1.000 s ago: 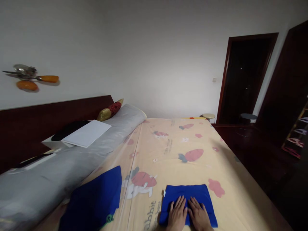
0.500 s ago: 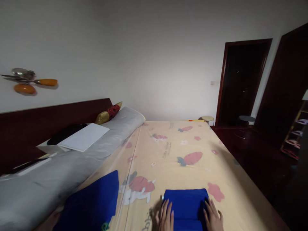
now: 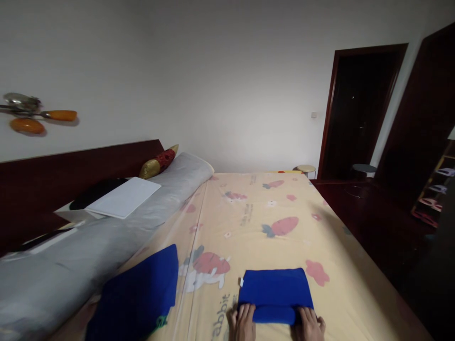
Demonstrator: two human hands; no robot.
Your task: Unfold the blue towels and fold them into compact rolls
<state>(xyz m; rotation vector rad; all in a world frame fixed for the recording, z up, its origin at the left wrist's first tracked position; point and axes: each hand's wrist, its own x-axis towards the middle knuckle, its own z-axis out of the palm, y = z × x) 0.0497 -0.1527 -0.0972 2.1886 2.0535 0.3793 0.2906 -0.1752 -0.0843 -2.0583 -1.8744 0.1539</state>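
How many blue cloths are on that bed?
2. The folded blue cloth is under the fingers of the left hand and right hand; the other blue cloth lies left, cut off below. More could be hidden.

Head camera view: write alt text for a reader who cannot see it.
The left hand and right hand touch the near fold of a blue cloth on a carrot-print bedsheet. Another blue cloth lies to the left, near long grey bedding.

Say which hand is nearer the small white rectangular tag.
Left. The left hand is just below the tag; the right hand is across the folded blue cloth.
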